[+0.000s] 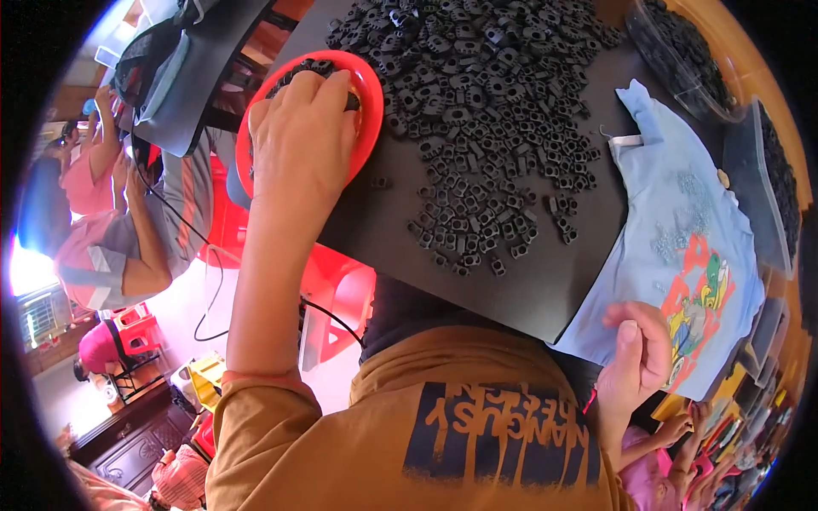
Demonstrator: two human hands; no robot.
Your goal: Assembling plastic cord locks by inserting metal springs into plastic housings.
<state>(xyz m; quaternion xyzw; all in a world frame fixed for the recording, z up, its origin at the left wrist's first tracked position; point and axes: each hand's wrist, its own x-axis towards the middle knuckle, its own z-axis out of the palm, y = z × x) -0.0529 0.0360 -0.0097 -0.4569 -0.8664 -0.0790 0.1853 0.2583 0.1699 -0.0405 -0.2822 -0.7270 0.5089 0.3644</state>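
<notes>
From my remote seat I see a dark, matte work table (503,281) filling the upper middle of the view, its edges curving with the lens. Past its right side runs a warm orange-brown wooden surface (750,77). Below the table on the left, the floor (256,315) is pale and glossy, washed with daylight. Red plastic chairs stand there, one just under the table edge (341,298) and a smaller one farther off (136,332). A dark carved wooden cabinet (136,443) sits low on the left. Hard white light blooms at the far left edge (25,268), where I cannot make out a window frame.
</notes>
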